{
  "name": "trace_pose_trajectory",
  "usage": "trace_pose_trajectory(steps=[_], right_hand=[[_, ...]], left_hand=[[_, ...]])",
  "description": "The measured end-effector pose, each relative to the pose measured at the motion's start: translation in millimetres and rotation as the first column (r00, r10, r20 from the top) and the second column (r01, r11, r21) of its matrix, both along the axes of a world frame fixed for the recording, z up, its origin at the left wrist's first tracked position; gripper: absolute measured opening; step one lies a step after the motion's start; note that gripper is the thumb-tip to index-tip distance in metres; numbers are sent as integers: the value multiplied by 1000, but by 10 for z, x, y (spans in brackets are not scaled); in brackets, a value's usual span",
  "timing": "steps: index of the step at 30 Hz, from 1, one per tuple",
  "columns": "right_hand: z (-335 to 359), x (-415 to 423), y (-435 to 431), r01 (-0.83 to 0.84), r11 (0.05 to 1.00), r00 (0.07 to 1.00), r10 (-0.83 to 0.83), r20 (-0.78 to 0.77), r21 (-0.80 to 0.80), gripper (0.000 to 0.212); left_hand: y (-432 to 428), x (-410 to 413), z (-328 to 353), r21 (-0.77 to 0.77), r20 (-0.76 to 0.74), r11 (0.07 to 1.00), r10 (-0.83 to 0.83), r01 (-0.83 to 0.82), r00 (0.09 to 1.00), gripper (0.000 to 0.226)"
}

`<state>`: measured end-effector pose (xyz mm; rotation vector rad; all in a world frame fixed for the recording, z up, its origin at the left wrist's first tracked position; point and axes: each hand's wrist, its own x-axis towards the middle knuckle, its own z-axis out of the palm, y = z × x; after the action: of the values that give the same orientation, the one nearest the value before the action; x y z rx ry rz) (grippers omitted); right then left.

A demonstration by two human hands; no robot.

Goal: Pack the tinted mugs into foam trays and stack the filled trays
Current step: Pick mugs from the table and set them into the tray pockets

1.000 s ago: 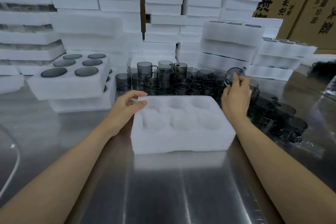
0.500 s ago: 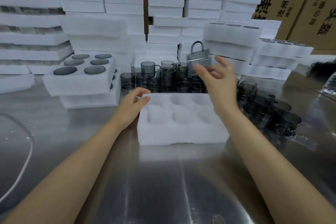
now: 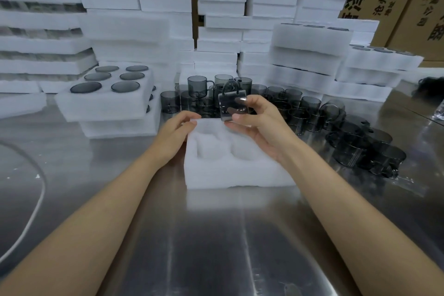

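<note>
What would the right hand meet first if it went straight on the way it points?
Probably the left hand, resting on the foam tray at its far left corner. The right hand, gripping a tinted mug, points left across the tray; depth is unclear, so it might pass behind into the standing mugs.

Steel table (image 3: pixel 216 247): foam trays (image 3: pixel 235 173), loose mugs (image 3: pixel 360 149).
</note>
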<state>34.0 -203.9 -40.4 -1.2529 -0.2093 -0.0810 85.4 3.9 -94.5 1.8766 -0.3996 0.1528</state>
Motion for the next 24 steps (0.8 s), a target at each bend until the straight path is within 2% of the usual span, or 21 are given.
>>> trace_pose_trajectory(steps=[4, 7, 9, 15, 20, 24], right_hand=[[-10, 6, 10, 26, 999, 1000, -25, 18, -47, 33], [-23, 18, 44, 95, 988, 995, -95, 6, -121, 45], [-27, 20, 60, 137, 977, 991, -135, 23, -162, 44], [-52, 4, 18, 170, 941, 975, -118, 188, -293, 52], [-50, -34, 39, 172, 936, 953, -79, 293, -307, 53], [-42, -34, 11, 157, 954, 957, -82, 280, -257, 49]], left_hand=[[-2, 19, -13, -4, 8, 1000, 3, -3, 1000, 18], [-16, 16, -10, -17, 3, 1000, -1, 1, 1000, 17], [-15, 10, -8, -30, -4, 1000, -10, 10, 1000, 17], [-24, 1, -7, -2, 20, 1000, -1, 1, 1000, 17], [-29, -26, -14, 102, 131, 994, 26, -40, 991, 18], [-28, -24, -16, 136, 148, 990, 28, -48, 989, 19]])
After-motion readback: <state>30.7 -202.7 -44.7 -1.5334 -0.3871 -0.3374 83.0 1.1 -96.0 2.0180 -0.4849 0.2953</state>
